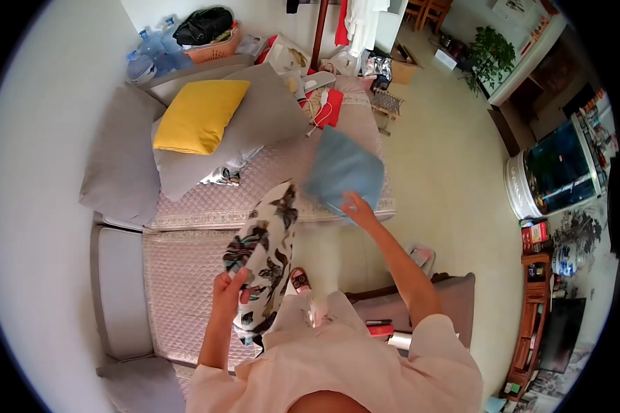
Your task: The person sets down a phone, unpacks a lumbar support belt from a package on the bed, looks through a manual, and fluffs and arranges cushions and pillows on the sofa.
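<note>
My left hand is closed on a white cloth with black and coloured patterns. The cloth hangs loosely beside my leg, over the edge of the sofa. My right hand grips the near edge of a blue cushion, slightly blurred, in front of the quilted sofa seat. Whether the cushion rests on the seat or is held above it I cannot tell. A yellow cushion lies on large grey cushions at the far left, with another piece of patterned cloth partly hidden beneath them.
The quilted sofa runs along the left wall. Bags, a red item and a white cable lie at its far end, near water bottles and an orange basket. A brown padded bench stands right; a fish tank stands beyond.
</note>
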`<state>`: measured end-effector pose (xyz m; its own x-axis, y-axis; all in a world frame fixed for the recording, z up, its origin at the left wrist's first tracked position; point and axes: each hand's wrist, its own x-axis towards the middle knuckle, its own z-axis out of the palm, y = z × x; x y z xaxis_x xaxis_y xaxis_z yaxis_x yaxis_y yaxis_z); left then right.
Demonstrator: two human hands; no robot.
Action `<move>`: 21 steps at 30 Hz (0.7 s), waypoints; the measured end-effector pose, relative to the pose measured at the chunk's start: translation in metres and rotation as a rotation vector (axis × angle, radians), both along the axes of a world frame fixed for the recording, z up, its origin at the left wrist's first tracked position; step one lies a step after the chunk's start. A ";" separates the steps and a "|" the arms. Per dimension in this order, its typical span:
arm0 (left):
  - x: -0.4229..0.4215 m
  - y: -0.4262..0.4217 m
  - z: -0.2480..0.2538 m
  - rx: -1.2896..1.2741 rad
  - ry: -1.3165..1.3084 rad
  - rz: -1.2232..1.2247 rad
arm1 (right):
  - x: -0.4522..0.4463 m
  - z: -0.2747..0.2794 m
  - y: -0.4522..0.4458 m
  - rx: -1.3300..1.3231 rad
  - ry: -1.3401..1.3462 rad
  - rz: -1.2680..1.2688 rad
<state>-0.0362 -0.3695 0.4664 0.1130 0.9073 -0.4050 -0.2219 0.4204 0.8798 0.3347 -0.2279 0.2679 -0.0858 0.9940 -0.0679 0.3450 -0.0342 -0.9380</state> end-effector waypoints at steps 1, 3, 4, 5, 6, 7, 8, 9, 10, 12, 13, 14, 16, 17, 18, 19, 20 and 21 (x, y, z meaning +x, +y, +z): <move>0.010 0.014 -0.006 -0.039 0.036 -0.022 | 0.005 0.003 0.002 -0.010 -0.092 -0.026; 0.035 0.045 -0.010 -0.069 0.081 -0.106 | 0.017 0.024 -0.004 -0.033 -0.268 -0.087; 0.049 0.061 -0.011 -0.057 0.085 -0.166 | 0.025 0.033 0.001 0.086 -0.414 -0.064; 0.062 0.077 -0.015 -0.047 0.066 -0.192 | 0.034 0.043 0.006 0.205 -0.560 -0.036; 0.070 0.091 -0.017 -0.064 0.066 -0.232 | 0.040 0.053 0.011 0.326 -0.704 -0.001; 0.079 0.109 -0.019 -0.083 0.067 -0.268 | 0.046 0.064 0.022 0.324 -0.759 0.047; 0.089 0.130 -0.020 -0.103 0.071 -0.302 | 0.053 0.075 0.038 0.322 -0.810 0.097; 0.098 0.154 -0.015 -0.133 0.029 -0.338 | 0.060 0.082 0.057 0.322 -0.860 0.151; 0.107 0.178 -0.010 -0.164 -0.010 -0.373 | 0.069 0.083 0.076 0.305 -0.896 0.177; 0.122 0.227 -0.013 -0.227 -0.026 -0.410 | 0.088 0.081 0.120 0.277 -0.963 0.238; 0.126 0.245 -0.014 -0.243 -0.096 -0.426 | 0.092 0.082 0.136 0.315 -0.919 0.215; 0.136 0.275 -0.016 -0.254 -0.166 -0.436 | 0.107 0.071 0.161 0.316 -0.853 0.278; 0.155 0.330 -0.034 -0.302 -0.269 -0.357 | 0.143 0.038 0.205 0.310 -0.718 0.394; 0.165 0.356 -0.057 -0.350 -0.302 -0.273 | 0.154 0.025 0.227 0.255 -0.590 0.379; 0.171 0.385 -0.086 -0.300 -0.332 -0.257 | 0.166 0.007 0.242 0.188 -0.554 0.378; 0.177 0.413 -0.117 -0.249 -0.365 -0.244 | 0.178 -0.012 0.251 0.120 -0.523 0.375; 0.182 0.434 -0.142 -0.134 -0.312 -0.137 | 0.191 -0.033 0.258 0.049 -0.496 0.371; 0.186 0.452 -0.169 -0.022 -0.255 -0.025 | 0.204 -0.053 0.266 0.009 -0.544 0.344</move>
<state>0.1502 0.0827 0.2972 0.2360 0.8942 -0.3804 -0.4251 0.4470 0.7871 0.5383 0.0385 0.2152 -0.3550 0.9167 -0.1834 0.7616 0.1698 -0.6254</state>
